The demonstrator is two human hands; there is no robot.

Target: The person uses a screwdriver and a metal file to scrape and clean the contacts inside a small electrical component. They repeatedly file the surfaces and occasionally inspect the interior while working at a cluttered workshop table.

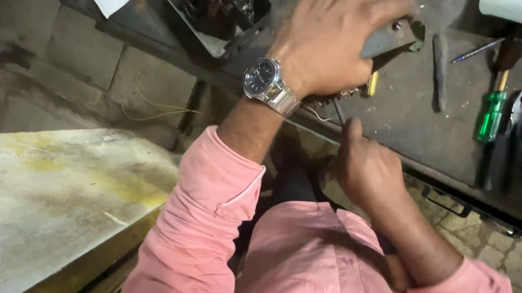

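A person's left hand, wearing a wristwatch, is pressing down, fingers curled, over a flat grey metal part on the dark workbench. The part looks rigid, heavy and sharp-edged, best gripped along its sides. Just below it, the right hand is closing in a loose fist; whether it is holding anything cannot be told.

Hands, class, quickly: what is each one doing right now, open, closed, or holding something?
Left hand: fingers curled down over a grey metal part on the bench, gripping it.
Right hand: closed in a loose fist at the bench edge; contents cannot be told.
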